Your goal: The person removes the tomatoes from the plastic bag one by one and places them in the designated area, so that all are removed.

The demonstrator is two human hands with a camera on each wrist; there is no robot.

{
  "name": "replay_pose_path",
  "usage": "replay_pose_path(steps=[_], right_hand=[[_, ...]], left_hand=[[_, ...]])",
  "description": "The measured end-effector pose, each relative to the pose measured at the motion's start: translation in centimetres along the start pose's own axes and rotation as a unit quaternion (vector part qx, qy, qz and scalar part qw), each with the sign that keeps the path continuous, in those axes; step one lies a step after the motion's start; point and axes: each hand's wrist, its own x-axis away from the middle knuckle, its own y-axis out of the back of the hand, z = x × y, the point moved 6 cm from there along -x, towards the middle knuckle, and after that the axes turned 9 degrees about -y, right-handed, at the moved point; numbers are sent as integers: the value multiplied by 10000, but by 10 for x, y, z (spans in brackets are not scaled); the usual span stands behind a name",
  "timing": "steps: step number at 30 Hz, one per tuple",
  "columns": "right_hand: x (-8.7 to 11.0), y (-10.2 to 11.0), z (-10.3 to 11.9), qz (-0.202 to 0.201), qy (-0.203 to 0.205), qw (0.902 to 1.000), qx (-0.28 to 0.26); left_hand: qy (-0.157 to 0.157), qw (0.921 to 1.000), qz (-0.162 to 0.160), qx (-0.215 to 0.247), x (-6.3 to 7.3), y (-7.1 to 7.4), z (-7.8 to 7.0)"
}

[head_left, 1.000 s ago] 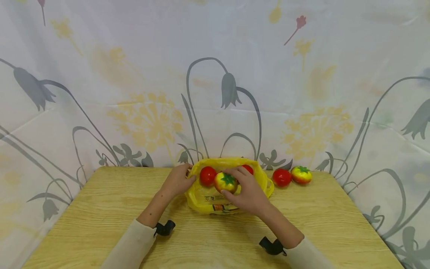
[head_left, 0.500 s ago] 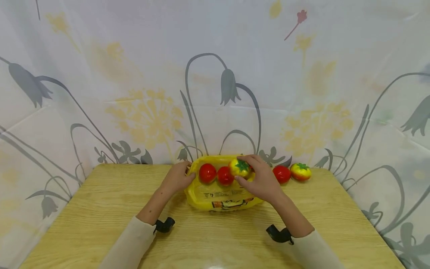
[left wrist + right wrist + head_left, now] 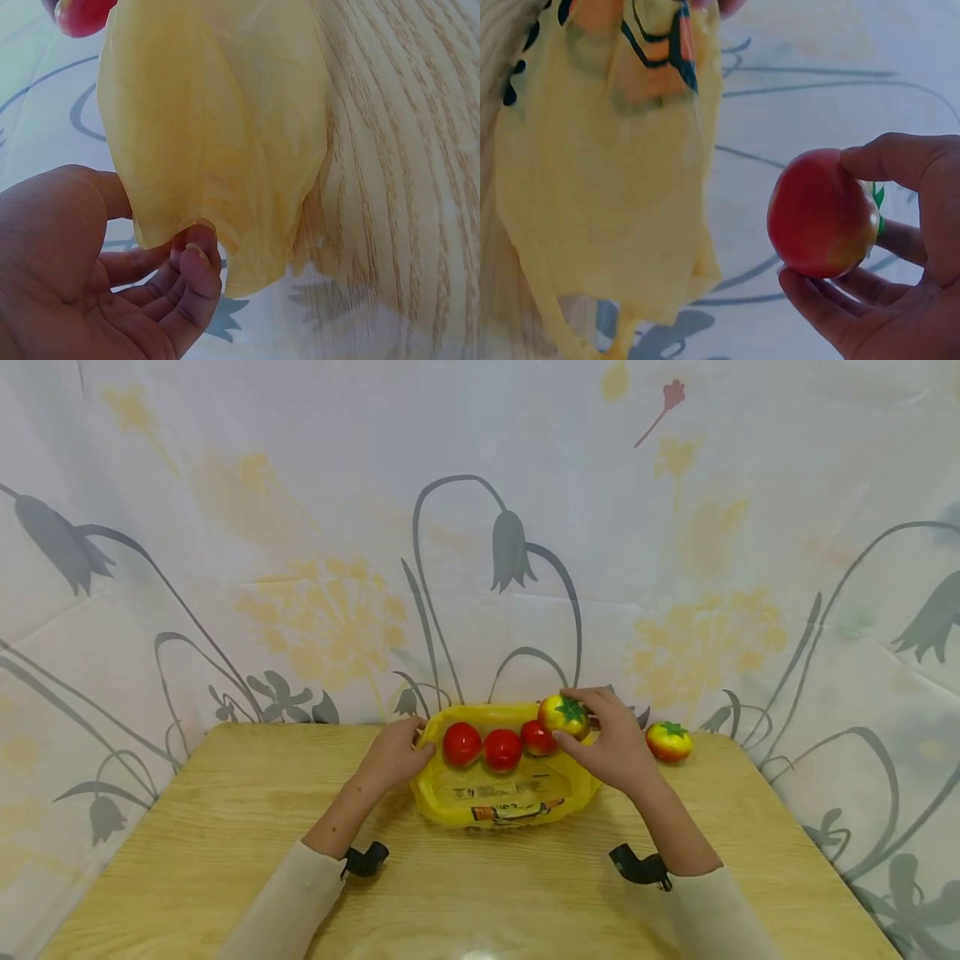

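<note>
In the head view, a yellow plastic bag (image 3: 442,817) lies spread wide at the mouth on the table. Three red toy tomatoes sit inside in a row: a left one (image 3: 461,745), a middle one (image 3: 502,750) and a right one (image 3: 537,737). My left hand (image 3: 393,756) pinches the bag's left rim; thumb and fingers meet on the thin plastic in the left wrist view. My right hand (image 3: 615,743) holds a yellow-red toy tomato (image 3: 562,717) with green leaves over the bag's right back rim. The right wrist view shows this tomato between thumb and fingers, apart from the bag.
Another yellow-red tomato (image 3: 669,742) lies on the wooden table (image 3: 480,893) right of my right hand. A flower-printed cloth (image 3: 337,527) hangs close behind the table's back edge.
The right hand has carried the yellow-red tomato right and back across the bag, uncovering red tomatoes inside. It now hides the red tomato lying right of the bag. The left hand stays put.
</note>
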Motion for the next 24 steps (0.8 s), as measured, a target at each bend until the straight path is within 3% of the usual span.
replay_pose_path(steps=[12,24], right_hand=[[-5,32,-28,-444,-218,9988,41],[-5,59,-56,-672,-723,9951,92]], left_hand=[[-40,10000,-1,-2,0,0,1],[8,10000,9,48,1,1,0]])
